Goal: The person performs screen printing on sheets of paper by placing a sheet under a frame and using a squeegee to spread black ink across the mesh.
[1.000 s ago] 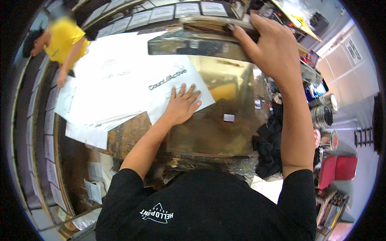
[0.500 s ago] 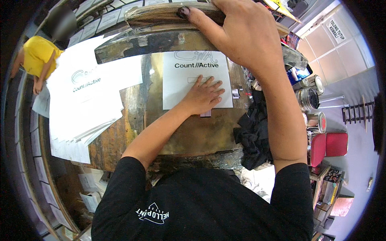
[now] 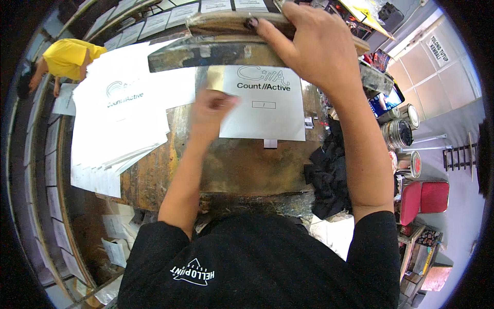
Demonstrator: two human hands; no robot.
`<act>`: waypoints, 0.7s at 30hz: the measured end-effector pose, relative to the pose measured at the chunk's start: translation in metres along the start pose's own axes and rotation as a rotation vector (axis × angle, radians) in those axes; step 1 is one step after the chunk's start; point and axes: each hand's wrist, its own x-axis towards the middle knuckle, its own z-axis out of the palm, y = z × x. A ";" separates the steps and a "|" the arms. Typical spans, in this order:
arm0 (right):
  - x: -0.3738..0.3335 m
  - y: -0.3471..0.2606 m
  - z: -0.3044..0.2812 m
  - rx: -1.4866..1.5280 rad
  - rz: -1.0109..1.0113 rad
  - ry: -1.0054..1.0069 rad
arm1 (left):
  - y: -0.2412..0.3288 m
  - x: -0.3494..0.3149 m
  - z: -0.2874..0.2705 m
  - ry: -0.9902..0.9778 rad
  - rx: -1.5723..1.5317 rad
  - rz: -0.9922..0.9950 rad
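Observation:
A white sheet [image 3: 285, 121] with a black printed design and a small outlined box lies flat on the stained board [image 3: 242, 170] in front of me. My left hand [image 3: 212, 105] is at the sheet's left edge, its fingers curled and smeared by motion; whether they pinch the paper is unclear. My right hand [image 3: 319, 44] is closed over a wooden frame [image 3: 221, 26], which looks like a printing screen tilted up above the sheet's far edge. A dark, ink-stained bar [image 3: 206, 56] of it spans the top of the sheet. Dark ink marks my right thumb.
A fanned stack of printed sheets [image 3: 118, 129] lies to the left. Black cloth [image 3: 329, 180] sits at the board's right, near tins [image 3: 409, 117] and a lit phone [image 3: 387, 102]. Racks [image 3: 56, 206] line the left side, where a person in yellow [image 3: 69, 59] bends. A red chair [image 3: 433, 195] stands right.
My left hand has lifted off the middle of the sheet and moved left to its edge, uncovering the outlined box. My right hand still holds the frame up. The person in yellow has bent lower.

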 end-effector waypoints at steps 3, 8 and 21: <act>-0.035 -0.012 0.016 -0.045 -0.025 -0.017 | 0.009 -0.023 -0.068 0.128 -0.455 0.037; -0.107 -0.022 0.047 0.013 0.000 -0.414 | 0.011 -0.076 -0.063 0.177 0.006 -0.112; -0.191 -0.037 0.105 0.081 0.020 -0.606 | -0.095 -0.105 -0.047 0.135 0.775 0.028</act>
